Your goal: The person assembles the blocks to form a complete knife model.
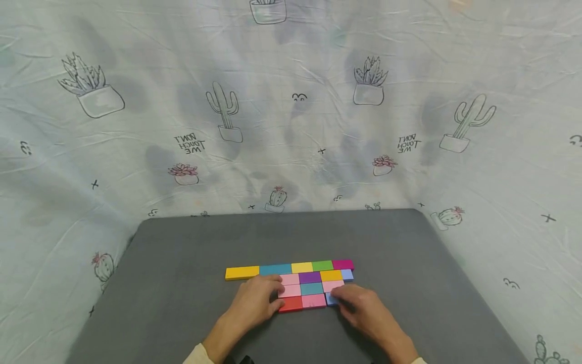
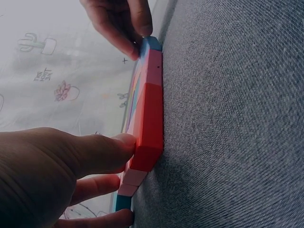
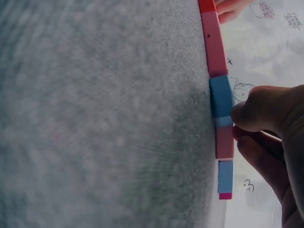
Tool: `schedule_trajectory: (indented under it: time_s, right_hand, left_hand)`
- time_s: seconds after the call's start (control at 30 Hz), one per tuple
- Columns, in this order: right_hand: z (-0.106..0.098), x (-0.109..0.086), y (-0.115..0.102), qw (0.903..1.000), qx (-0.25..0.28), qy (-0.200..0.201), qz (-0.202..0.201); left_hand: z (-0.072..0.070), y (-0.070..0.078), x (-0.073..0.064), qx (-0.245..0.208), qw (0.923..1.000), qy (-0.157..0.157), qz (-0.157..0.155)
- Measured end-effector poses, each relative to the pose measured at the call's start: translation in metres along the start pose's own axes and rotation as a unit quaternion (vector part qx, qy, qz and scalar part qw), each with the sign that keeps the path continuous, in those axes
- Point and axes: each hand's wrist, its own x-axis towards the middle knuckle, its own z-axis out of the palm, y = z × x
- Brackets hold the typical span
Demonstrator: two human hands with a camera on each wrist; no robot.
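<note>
Flat coloured blocks lie in close rows on the dark grey table. At the left ends of the front rows, my left hand point(image 1: 254, 301) touches the blocks with spread fingers. Its thumb point(image 2: 107, 151) rests against the red block point(image 2: 151, 118), and its other fingers are by the pink blocks point(image 1: 289, 290) and a teal block point(image 2: 123, 203). My right hand point(image 1: 364, 311) pinches a blue block point(image 3: 221, 97) with thumb and fingers at the front right corner. This blue block sits beside a pink block point(image 1: 313, 301) in the front row. Fingers partly cover its top.
The back row holds a long yellow block point(image 1: 242, 273), a teal, a short yellow, a green point(image 1: 323, 266) and a magenta block point(image 1: 343, 264). Purple point(image 1: 310, 277) and orange point(image 1: 331, 275) blocks lie in front of it. A white cloth point(image 1: 291, 116) printed with cacti surrounds the table.
</note>
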Motion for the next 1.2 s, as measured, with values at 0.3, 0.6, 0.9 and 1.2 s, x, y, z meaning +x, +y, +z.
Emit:
schedule_trajectory:
  time_s: [0.3, 0.6, 0.9, 1.2]
  right_hand:
    - [0.002, 0.006, 0.000, 0.9967, -0.027, 0.032, -0.070]
    - [0.005, 0.012, -0.001, 0.9932, -0.037, 0.039, -0.103]
    - [-0.018, 0.021, 0.011, 0.9925, -0.012, 0.100, -0.070]
    - [-0.105, 0.027, 0.043, 0.9648, -0.108, 0.225, -0.083]
  left_hand:
    - [0.001, -0.001, 0.000, 0.005, 1.0000, 0.005, -0.001]
    - [0.002, -0.004, -0.003, 0.005, 0.9999, 0.009, -0.007]
    - [-0.023, -0.015, -0.015, 0.028, 0.9958, 0.087, 0.001]
    - [-0.136, -0.044, -0.054, 0.094, 0.9543, 0.284, 0.005]
